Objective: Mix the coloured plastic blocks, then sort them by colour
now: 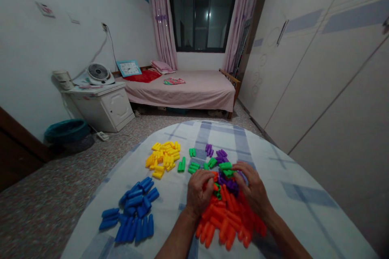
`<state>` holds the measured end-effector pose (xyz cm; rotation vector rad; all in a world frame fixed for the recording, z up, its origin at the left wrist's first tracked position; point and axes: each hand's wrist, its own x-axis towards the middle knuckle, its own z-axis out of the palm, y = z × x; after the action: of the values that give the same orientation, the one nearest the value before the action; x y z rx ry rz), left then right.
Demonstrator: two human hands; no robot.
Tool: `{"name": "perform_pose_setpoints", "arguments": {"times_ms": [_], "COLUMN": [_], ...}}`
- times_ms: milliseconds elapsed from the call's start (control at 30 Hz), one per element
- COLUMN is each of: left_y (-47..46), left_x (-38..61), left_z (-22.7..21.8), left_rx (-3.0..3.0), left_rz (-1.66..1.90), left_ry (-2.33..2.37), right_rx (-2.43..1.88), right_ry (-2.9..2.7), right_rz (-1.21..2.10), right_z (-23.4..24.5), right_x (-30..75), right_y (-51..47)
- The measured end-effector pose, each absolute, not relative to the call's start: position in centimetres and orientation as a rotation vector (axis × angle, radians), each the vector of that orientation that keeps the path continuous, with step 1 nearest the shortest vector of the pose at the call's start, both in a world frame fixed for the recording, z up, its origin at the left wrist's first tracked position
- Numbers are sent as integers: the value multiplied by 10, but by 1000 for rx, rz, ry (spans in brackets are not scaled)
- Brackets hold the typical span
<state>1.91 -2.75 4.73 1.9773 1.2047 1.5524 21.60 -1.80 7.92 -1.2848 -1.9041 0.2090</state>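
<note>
A heap of bullet-shaped plastic building pieces lies between my hands: orange pieces in front, purple pieces and green pieces at its far side. My left hand is at the heap's left edge with fingers curled together. An orange piece shows at its fingertips; whether it is gripped is unclear. My right hand arches over the right side, thumb and fingers apart, fingertips beside the green and purple pieces. Loose green pieces and more purple pieces lie beyond.
A yellow pile and a blue pile sit to the left on the checked tablecloth. Past the round table stand a bed, a white cabinet with a fan, a bin and a wardrobe.
</note>
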Motion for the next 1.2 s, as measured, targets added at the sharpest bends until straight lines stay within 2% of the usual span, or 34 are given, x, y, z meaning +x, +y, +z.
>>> {"name": "perform_pose_setpoints", "arguments": {"times_ms": [167, 400, 567, 667, 733, 800, 967, 1200], "left_y": [-28, -30, -38, -52, -65, -76, -87, -71], "left_x": [21, 29, -31, -106, -158, -198, -215, -134], "left_z": [56, 108, 135, 116, 93, 71, 46, 47], "left_rx": [2119, 2130, 2188, 2084, 1917, 1797, 1620, 1612], "left_rz": [1368, 845, 959, 1153, 1173, 1132, 1013, 1209], "left_ry": [1307, 1402, 1542, 1975, 2272, 2374, 2177, 1838], "right_rx": [-1617, -1749, -1773, -1774, -1772, -1769, -1789, -1794], "right_ry": [-1376, -1331, -1295, -1292, -1312, -1330, -1340, -1340], "right_rz": [230, 341, 344, 357, 369, 375, 395, 420], "right_z": [44, 30, 32, 32, 32, 32, 31, 32], "right_x": [255, 266, 270, 269, 268, 267, 266, 266], "right_y": [-35, -35, -35, -36, -34, -33, -31, -32]}}
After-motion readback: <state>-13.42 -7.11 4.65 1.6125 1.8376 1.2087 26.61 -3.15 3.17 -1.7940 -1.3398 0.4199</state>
